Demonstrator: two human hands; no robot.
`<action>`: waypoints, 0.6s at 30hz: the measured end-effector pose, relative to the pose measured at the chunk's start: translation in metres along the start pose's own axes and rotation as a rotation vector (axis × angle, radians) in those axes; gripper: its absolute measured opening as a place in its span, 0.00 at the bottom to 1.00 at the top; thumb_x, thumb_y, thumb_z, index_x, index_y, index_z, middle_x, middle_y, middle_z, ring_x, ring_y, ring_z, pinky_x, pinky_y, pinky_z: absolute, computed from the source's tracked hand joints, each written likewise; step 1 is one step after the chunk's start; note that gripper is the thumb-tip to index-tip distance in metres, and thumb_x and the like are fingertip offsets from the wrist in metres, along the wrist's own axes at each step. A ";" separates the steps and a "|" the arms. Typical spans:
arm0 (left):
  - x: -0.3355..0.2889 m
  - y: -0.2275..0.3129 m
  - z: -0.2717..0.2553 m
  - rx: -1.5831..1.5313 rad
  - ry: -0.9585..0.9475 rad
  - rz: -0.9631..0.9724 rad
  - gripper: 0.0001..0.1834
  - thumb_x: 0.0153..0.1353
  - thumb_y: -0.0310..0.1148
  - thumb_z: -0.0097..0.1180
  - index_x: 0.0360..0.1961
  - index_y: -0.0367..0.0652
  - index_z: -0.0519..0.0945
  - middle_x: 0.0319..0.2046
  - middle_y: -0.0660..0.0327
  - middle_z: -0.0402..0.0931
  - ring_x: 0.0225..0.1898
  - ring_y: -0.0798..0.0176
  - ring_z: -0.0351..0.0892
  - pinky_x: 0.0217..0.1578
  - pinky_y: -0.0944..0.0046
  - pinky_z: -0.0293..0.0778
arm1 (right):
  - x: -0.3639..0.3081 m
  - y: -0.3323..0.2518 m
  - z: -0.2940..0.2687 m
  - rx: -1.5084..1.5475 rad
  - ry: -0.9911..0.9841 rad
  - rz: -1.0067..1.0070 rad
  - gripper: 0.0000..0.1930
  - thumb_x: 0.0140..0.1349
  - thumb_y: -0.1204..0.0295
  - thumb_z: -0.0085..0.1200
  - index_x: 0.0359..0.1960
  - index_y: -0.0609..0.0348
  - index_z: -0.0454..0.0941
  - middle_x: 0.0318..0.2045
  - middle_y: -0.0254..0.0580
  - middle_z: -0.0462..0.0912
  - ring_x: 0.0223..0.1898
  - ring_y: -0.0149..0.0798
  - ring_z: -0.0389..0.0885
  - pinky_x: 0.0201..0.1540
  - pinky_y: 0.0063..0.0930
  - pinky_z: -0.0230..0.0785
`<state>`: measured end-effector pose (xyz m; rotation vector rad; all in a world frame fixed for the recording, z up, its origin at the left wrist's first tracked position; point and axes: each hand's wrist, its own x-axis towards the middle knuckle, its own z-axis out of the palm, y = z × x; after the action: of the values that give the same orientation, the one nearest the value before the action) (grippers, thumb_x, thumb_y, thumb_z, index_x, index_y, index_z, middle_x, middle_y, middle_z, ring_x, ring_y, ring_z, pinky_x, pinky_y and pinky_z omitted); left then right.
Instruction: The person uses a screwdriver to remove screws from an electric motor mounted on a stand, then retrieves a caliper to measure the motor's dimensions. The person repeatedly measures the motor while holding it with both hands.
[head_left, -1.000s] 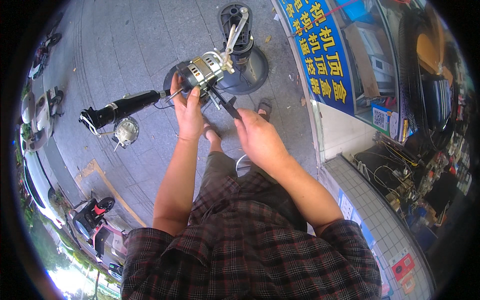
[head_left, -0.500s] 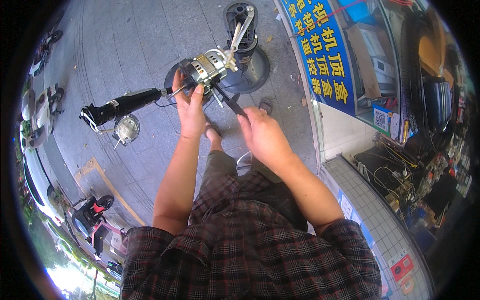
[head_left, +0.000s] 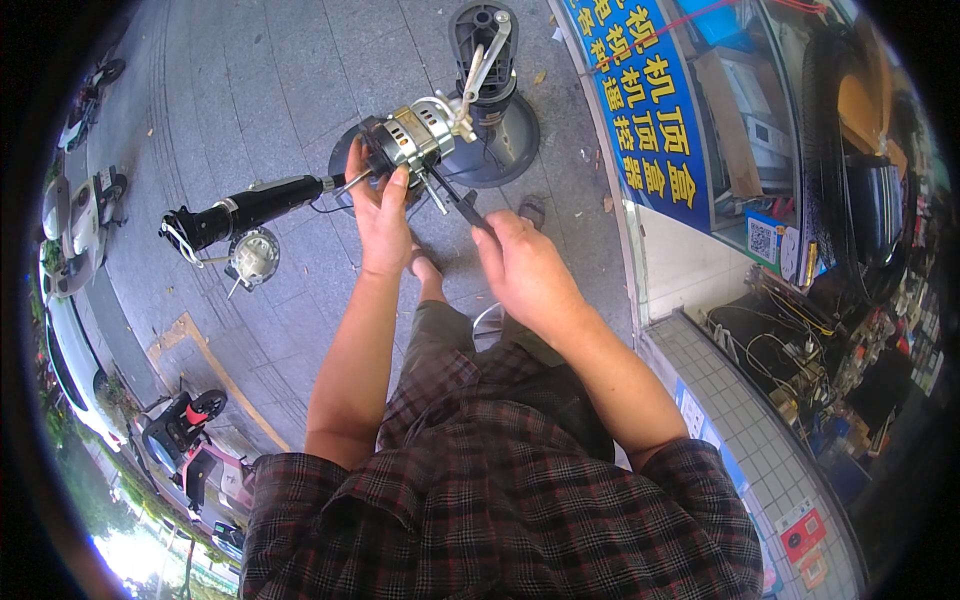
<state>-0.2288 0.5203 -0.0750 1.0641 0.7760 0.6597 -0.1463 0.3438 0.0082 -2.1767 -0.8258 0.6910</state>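
A silver electric fan motor (head_left: 415, 135) is in front of me with its shaft end toward my left hand. My left hand (head_left: 382, 215) is closed around the shaft end, thumb against the motor's side. My right hand (head_left: 525, 262) grips a dark slim tool (head_left: 463, 205) with a small side projection. Its far tip reaches the motor's near side; its exact kind is not clear. Beside it a short metal rod (head_left: 434, 193) sticks out from the motor. On the far side, a pale bracket (head_left: 462, 120) and a metal arm (head_left: 486, 60) adjoin the motor.
A black fan column (head_left: 250, 208) extends left of my left hand, with a round pale motor part (head_left: 253, 257) beside it. Behind the motor stands a dark grey round base (head_left: 510, 140). A glass case (head_left: 750, 110) and a tiled counter (head_left: 745, 400) line the right; scooters (head_left: 185, 435) stand left.
The right hand and its tool have shifted very slightly. Otherwise both hands keep the same grip and the motor has hardly moved.
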 end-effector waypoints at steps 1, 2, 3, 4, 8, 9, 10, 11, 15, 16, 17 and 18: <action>0.000 0.000 -0.001 0.000 -0.003 0.001 0.45 0.69 0.36 0.62 0.81 0.44 0.51 0.75 0.54 0.55 0.73 0.54 0.60 0.72 0.50 0.60 | 0.000 -0.001 0.000 -0.002 -0.002 0.010 0.12 0.73 0.67 0.57 0.41 0.67 0.76 0.34 0.65 0.83 0.39 0.68 0.83 0.43 0.56 0.75; 0.000 0.000 -0.001 -0.002 -0.007 0.001 0.45 0.69 0.36 0.62 0.81 0.44 0.51 0.75 0.54 0.55 0.73 0.54 0.60 0.72 0.50 0.60 | 0.001 -0.001 -0.001 -0.005 -0.003 0.021 0.13 0.73 0.67 0.57 0.41 0.67 0.76 0.34 0.65 0.83 0.38 0.68 0.83 0.42 0.56 0.75; 0.000 0.000 0.000 -0.003 -0.011 0.001 0.45 0.69 0.36 0.62 0.81 0.44 0.51 0.75 0.54 0.55 0.73 0.54 0.60 0.72 0.50 0.60 | 0.002 0.000 -0.001 -0.006 -0.014 0.033 0.13 0.74 0.66 0.57 0.40 0.67 0.76 0.34 0.65 0.83 0.38 0.68 0.83 0.42 0.56 0.75; 0.000 0.000 0.000 0.003 -0.010 -0.002 0.45 0.69 0.35 0.62 0.81 0.45 0.51 0.74 0.54 0.55 0.73 0.54 0.60 0.72 0.50 0.60 | 0.002 0.000 -0.001 -0.007 -0.026 0.044 0.13 0.74 0.66 0.57 0.39 0.67 0.76 0.34 0.65 0.83 0.38 0.68 0.83 0.41 0.56 0.75; 0.001 -0.001 -0.001 0.016 -0.007 0.002 0.44 0.69 0.35 0.61 0.81 0.45 0.52 0.74 0.55 0.56 0.72 0.55 0.61 0.71 0.51 0.60 | 0.002 -0.001 -0.001 -0.052 -0.030 0.044 0.13 0.73 0.67 0.57 0.39 0.67 0.76 0.34 0.66 0.82 0.37 0.68 0.83 0.40 0.57 0.75; 0.001 -0.001 -0.001 0.017 -0.007 0.006 0.44 0.69 0.35 0.60 0.81 0.45 0.52 0.74 0.55 0.56 0.72 0.55 0.61 0.71 0.51 0.60 | 0.002 0.001 0.001 -0.068 -0.024 0.031 0.12 0.73 0.67 0.57 0.39 0.67 0.76 0.34 0.66 0.82 0.37 0.68 0.83 0.40 0.57 0.75; 0.001 -0.001 -0.001 0.012 -0.006 0.005 0.44 0.69 0.35 0.60 0.81 0.45 0.51 0.74 0.55 0.56 0.72 0.55 0.61 0.71 0.51 0.60 | 0.002 0.001 0.001 -0.084 -0.017 0.017 0.12 0.73 0.67 0.56 0.38 0.67 0.76 0.34 0.66 0.82 0.37 0.68 0.83 0.40 0.57 0.75; 0.000 -0.001 0.000 0.006 -0.005 0.003 0.44 0.70 0.35 0.60 0.81 0.45 0.51 0.74 0.55 0.56 0.72 0.55 0.61 0.71 0.50 0.60 | 0.002 0.001 0.001 -0.079 -0.018 0.018 0.12 0.73 0.68 0.56 0.38 0.67 0.76 0.34 0.66 0.82 0.38 0.68 0.83 0.41 0.57 0.75; -0.001 -0.001 -0.001 0.004 -0.005 -0.009 0.44 0.70 0.35 0.60 0.81 0.45 0.51 0.74 0.54 0.56 0.72 0.54 0.61 0.71 0.49 0.60 | 0.000 0.002 0.005 -0.064 -0.016 0.001 0.11 0.73 0.69 0.55 0.38 0.68 0.75 0.35 0.66 0.82 0.39 0.69 0.82 0.43 0.57 0.76; 0.000 -0.003 -0.001 0.006 -0.011 0.001 0.44 0.70 0.35 0.60 0.81 0.45 0.51 0.74 0.54 0.56 0.72 0.54 0.61 0.71 0.49 0.60 | 0.000 0.003 0.006 -0.061 -0.013 -0.009 0.11 0.73 0.70 0.55 0.39 0.68 0.75 0.36 0.66 0.83 0.39 0.69 0.82 0.44 0.57 0.76; 0.001 -0.004 -0.003 0.008 -0.016 0.011 0.44 0.70 0.36 0.60 0.81 0.45 0.50 0.74 0.54 0.56 0.72 0.54 0.61 0.71 0.48 0.60 | 0.000 0.002 0.005 -0.034 -0.026 0.008 0.11 0.74 0.69 0.53 0.39 0.68 0.76 0.37 0.65 0.83 0.39 0.67 0.83 0.46 0.55 0.75; 0.002 -0.005 -0.003 0.011 -0.022 0.021 0.44 0.70 0.36 0.60 0.81 0.45 0.50 0.74 0.54 0.56 0.72 0.53 0.61 0.71 0.48 0.60 | -0.001 0.001 0.004 -0.007 -0.040 0.025 0.12 0.75 0.68 0.52 0.39 0.68 0.76 0.38 0.64 0.84 0.39 0.65 0.84 0.49 0.54 0.75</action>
<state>-0.2301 0.5214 -0.0813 1.0895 0.7512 0.6616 -0.1495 0.3445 0.0053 -2.1887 -0.8240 0.7472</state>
